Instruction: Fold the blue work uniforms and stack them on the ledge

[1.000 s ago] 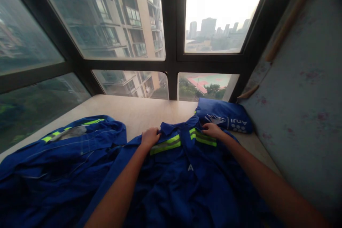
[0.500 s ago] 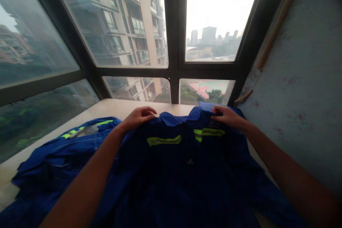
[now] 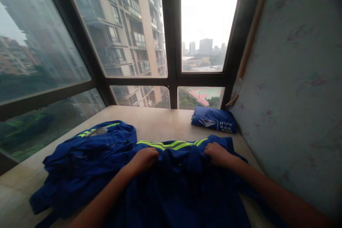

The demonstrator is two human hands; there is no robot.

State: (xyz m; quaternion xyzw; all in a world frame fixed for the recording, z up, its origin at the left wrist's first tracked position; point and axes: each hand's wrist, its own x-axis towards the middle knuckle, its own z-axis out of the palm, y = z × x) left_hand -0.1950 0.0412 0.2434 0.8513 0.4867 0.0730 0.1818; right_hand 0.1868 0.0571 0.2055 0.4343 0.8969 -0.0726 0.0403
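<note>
Blue cloth is filling the lower middle: a work jacket point(image 3: 181, 188) with lime-yellow striping is lying over a pale ledge point(image 3: 160, 124) below windows point(image 3: 203, 14). The person's left hand point(image 3: 145, 158) and right hand point(image 3: 217, 154) are gripping it near the stripes, a gap between them, fingers curling closed on fabric. Just beside it, to the left, another blue garment point(image 3: 96, 158) is lying rumpled. Beyond, at right, a folded blue bundle point(image 3: 213, 118) with white lettering is resting near a faded floral wall point(image 3: 291, 96).

both hands point(image 3: 146, 157) on blue jacket point(image 3: 184, 188); blue bundle point(image 3: 213, 118) beyond
</note>
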